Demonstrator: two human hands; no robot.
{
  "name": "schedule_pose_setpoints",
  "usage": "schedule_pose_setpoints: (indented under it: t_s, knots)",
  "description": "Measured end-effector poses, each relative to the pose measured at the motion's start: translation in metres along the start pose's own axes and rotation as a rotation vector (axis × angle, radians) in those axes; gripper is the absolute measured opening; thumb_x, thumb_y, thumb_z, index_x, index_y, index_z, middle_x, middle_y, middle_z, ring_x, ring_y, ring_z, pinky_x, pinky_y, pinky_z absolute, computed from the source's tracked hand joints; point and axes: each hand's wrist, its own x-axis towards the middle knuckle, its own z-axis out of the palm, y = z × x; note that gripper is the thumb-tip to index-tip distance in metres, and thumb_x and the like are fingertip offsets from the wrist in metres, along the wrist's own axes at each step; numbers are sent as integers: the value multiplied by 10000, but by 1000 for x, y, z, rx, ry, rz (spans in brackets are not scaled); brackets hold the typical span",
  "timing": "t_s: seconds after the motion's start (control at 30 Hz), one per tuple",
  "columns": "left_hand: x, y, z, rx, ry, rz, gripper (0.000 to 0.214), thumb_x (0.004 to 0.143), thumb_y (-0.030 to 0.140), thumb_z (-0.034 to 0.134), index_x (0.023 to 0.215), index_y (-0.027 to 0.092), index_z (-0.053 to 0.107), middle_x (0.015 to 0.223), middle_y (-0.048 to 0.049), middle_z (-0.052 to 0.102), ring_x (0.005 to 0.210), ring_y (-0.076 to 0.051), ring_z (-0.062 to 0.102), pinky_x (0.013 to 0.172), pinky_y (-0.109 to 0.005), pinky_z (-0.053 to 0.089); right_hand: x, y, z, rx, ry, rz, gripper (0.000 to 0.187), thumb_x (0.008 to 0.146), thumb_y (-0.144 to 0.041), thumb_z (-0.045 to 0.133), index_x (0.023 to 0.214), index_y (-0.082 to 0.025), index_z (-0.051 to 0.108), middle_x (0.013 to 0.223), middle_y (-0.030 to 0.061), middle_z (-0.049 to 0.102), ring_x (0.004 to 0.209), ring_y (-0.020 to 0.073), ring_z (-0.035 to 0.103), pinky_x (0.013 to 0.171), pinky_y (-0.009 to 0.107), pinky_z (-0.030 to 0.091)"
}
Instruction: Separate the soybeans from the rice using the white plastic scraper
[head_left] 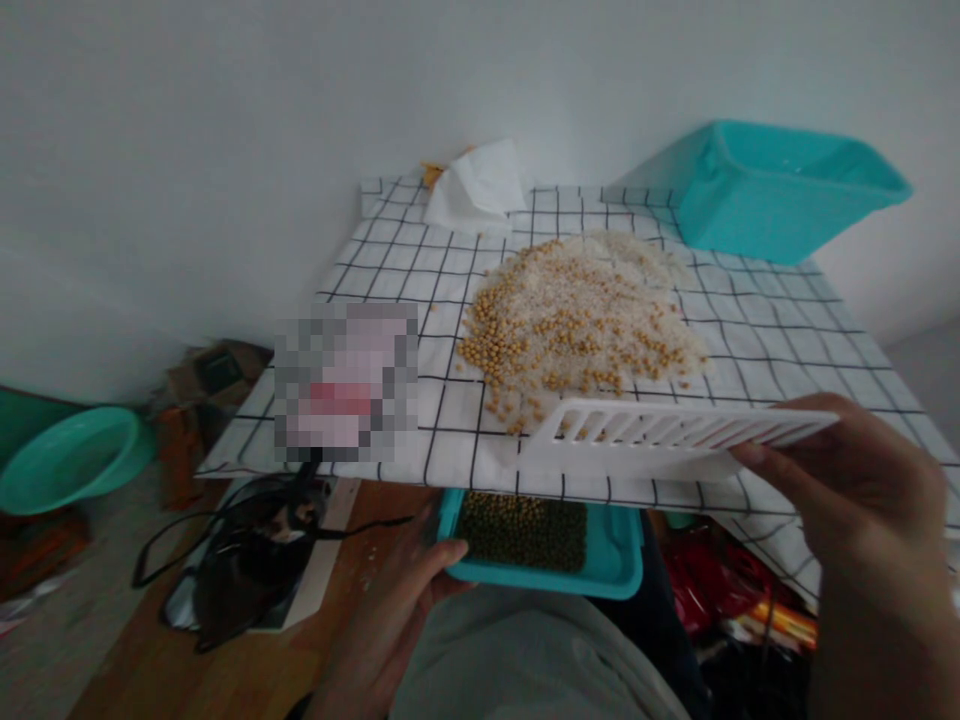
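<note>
My left hand (420,580) is closed on the left edge of a shallow teal tray (619,572), its thumb over the rim. Dark green beans (517,540) and some yellow soybeans lie in the tray, which sits below the table's front edge, by my lap. My right hand (847,490) grips the right end of a white slotted plastic basket (630,455), tilted on its side at the front of the table. Just behind the basket spreads a heap of white rice mixed with yellow soybeans (570,320).
A teal bin (772,205) stands at the table's back right. White tissue (480,185) lies at the back left. A blurred-out object (345,380) rests on the checked tablecloth (405,250). On the floor are a green basin (71,460) and a dark bag (247,560).
</note>
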Motion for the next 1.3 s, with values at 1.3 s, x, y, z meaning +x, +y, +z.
schedule_pose_setpoints:
  t_s: [1.3]
  knots:
    - [9,-14,-7,33,-45,16,701,715,223,750,1386,233,548,1013,-69,793,849,-267,725,586,-293,568,21,2,8,5,223,123,147,690,-173,810,777,-237,710,732,-30,704,672,130,665,603,239,528]
